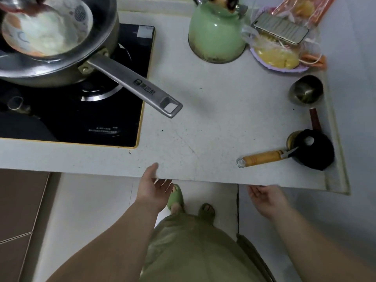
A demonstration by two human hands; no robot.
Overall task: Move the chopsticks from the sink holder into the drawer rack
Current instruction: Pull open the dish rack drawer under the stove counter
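No chopsticks, sink holder or drawer rack show in this view. My left hand (153, 186) is at the front edge of the white counter (203, 129), thumb resting on top of the edge and fingers spread below it, holding nothing. My right hand (264, 197) is just under the counter edge further right, palm up and fingers apart, also empty. Whatever lies under the counter is hidden by the countertop.
A steel pan (50, 64) with a bowl inside sits on the black stove (91, 110), its long handle (134, 86) jutting over the counter. Behind stand a green kettle (215, 35) and a bagged plate of food (280, 55). At right lie a steel cup (306, 89), a black object (315, 149) and an orange-handled tool (262, 157).
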